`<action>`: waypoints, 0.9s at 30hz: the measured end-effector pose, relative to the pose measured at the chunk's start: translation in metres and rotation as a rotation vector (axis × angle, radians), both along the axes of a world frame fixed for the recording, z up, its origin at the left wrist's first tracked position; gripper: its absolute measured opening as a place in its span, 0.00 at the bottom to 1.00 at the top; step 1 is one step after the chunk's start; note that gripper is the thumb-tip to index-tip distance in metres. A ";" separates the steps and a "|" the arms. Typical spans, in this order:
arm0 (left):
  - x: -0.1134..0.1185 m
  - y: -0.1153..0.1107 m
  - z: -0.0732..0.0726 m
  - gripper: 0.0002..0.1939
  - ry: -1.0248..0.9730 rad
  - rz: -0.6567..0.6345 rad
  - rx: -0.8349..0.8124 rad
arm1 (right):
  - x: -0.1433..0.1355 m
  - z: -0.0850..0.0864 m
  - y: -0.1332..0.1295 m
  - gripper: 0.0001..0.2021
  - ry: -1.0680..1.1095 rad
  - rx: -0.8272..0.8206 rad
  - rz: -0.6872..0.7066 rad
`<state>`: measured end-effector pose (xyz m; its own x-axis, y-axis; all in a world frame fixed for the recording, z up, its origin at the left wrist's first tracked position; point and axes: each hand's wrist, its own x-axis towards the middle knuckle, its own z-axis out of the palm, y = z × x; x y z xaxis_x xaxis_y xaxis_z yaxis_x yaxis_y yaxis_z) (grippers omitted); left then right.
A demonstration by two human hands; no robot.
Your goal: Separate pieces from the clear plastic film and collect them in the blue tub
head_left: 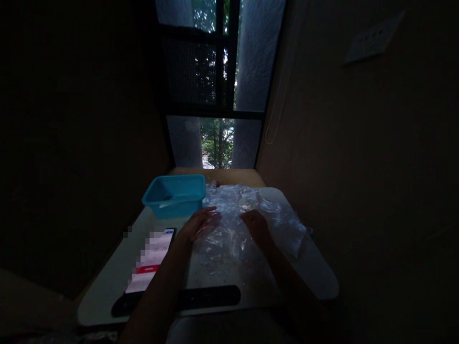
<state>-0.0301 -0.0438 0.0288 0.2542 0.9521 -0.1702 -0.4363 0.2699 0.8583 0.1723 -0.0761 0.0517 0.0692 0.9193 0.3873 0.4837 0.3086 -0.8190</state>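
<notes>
Crinkled clear plastic sheeting or bags spread over the white tabletop in front of me; I cannot tell if it is one piece or several. My left hand lies at the left side of the plastic, fingers stretched to the right. Some of its fingers show reddish through the film. On the other side my right hand is closed, its fingers curled down onto the plastic. The picture is dark, so the exact grip is hard to make out.
A blue plastic basin stands at the back left. A lit phone lies left of my forearm, by a dark slot along the table's front. Behind the plastic is a small reddish object. Walls flank both sides; a window is ahead.
</notes>
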 end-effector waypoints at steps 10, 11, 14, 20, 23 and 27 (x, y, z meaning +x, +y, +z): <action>-0.005 0.000 0.000 0.17 -0.059 -0.018 0.003 | 0.008 -0.001 0.023 0.11 0.326 -0.429 0.211; -0.005 0.000 -0.001 0.17 -0.055 -0.022 0.001 | 0.007 -0.003 0.024 0.10 0.320 -0.447 0.231; -0.006 0.000 -0.002 0.17 -0.046 -0.013 -0.006 | 0.009 -0.015 0.029 0.09 0.326 -0.428 0.220; -0.007 0.000 0.003 0.13 -0.140 0.068 -0.094 | 0.021 -0.039 0.034 0.11 0.391 -0.329 0.256; -0.008 0.001 0.004 0.16 -0.213 0.000 -0.138 | 0.027 -0.039 0.034 0.07 0.326 -0.270 0.270; -0.008 0.003 0.002 0.13 -0.248 -0.021 -0.138 | 0.037 -0.034 0.036 0.03 0.224 -0.229 0.311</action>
<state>-0.0385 -0.0407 0.0304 0.3235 0.9182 -0.2284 -0.6215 0.3883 0.6804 0.2093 -0.0399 0.0177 -0.1656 0.9699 0.1787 0.1996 0.2104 -0.9570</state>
